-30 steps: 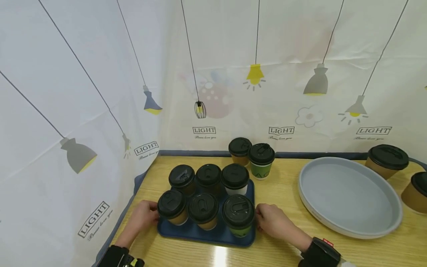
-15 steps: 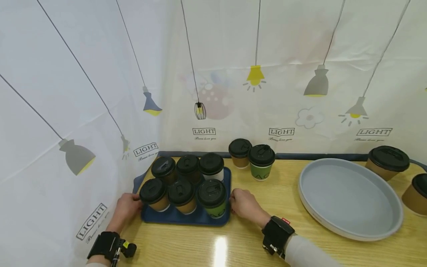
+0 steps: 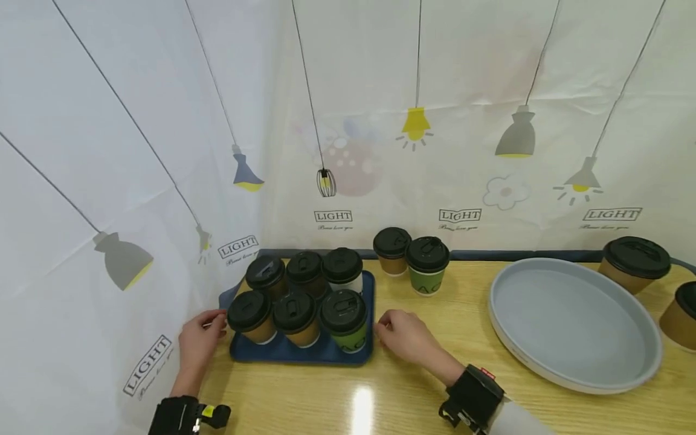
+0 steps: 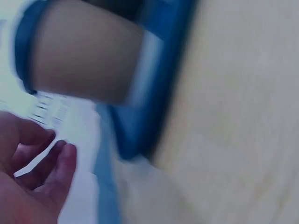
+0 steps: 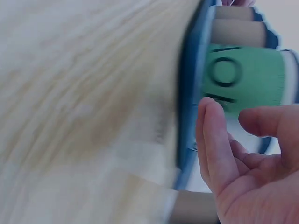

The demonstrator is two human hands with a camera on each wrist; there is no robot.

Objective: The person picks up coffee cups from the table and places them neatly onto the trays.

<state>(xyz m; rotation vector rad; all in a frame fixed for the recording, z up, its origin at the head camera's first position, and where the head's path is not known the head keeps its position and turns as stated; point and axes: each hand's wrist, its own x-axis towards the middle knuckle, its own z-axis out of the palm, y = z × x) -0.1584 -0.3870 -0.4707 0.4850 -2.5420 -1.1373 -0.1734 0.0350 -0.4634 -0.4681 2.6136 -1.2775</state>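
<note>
A dark blue tray carries two rows of lidded paper coffee cups. A brown cup stands at its front left corner and a green cup at its front right corner. Just off the tray's left side is my left hand, thumb and fingertips apart with nothing between them. On the other side, my right hand is beside the tray's right edge. In the right wrist view its fingers are fairly straight, the thumb is spread away, and it grips nothing.
Behind the tray to the right stand a brown cup and another green cup. A large round grey tray lies on the right, with two brown cups beyond it. Printed cloth closes off the back and left of the table.
Both hands have slid the loaded tray left and away from me. Over the last half second it has stayed nearly still while the hands have let go and drawn slightly off its sides.
</note>
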